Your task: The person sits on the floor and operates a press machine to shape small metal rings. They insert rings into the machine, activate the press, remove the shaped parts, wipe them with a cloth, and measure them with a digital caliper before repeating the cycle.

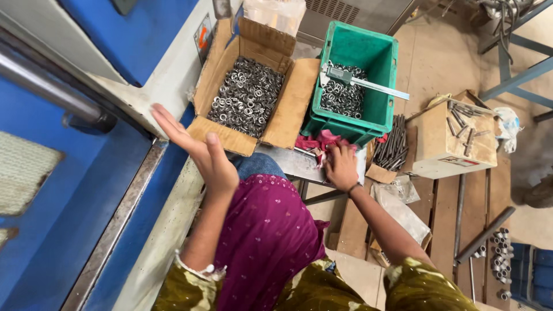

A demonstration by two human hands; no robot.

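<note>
My left hand point(199, 151) is raised with the palm open and fingers spread, beside the near corner of a cardboard box point(291, 103) filled with small metal rings point(246, 97). It holds nothing. My right hand point(341, 166) rests on a crumpled red cloth point(318, 141) lying on a grey metal plate point(291, 163), just below a green plastic crate point(377, 60). Whether the fingers grip the cloth I cannot tell. The crate holds more metal rings point(340, 99) and a digital caliper point(360, 80) laid across them.
A blue machine body point(69, 190) with a steel bar point(52, 86) fills the left. To the right sit a bundle of dark rods point(391, 144), a cardboard box with bolts point(455, 138), plastic bags point(403, 198) and wooden planks point(446, 224). Short metal tubes point(500, 253) lie at the lower right.
</note>
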